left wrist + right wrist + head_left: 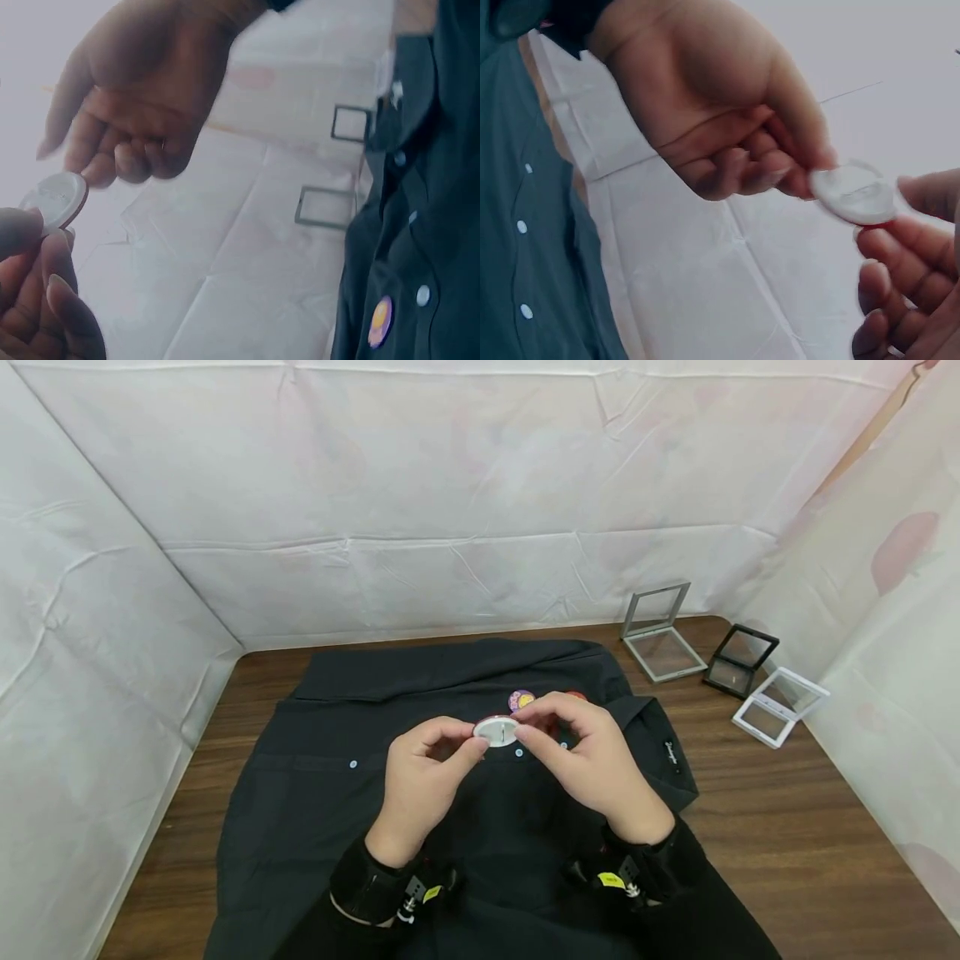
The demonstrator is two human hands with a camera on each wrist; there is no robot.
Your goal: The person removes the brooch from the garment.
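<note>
A round pin badge [496, 732] with its white back and metal pin facing up is held above a dark button shirt [300, 810]. My left hand [427, 772] pinches its left rim between thumb and fingers, also plain in the left wrist view. From the other side my right hand [588, 760] has thumb and forefinger at the right rim, by the pin; its other fingers curl loosely. The badge's red edge [876, 224] shows in the right wrist view. On the shirt a purple and yellow badge [521, 700] is fixed, with a red badge [576, 695] partly hidden behind my right hand.
Three hinged frames, one silver [666, 654], one black [731, 675] and one white [780, 706], stand on the wooden table [780, 827] at the right. A small zip pull [671, 752] lies on the shirt. White cloth walls [450, 485] enclose the table.
</note>
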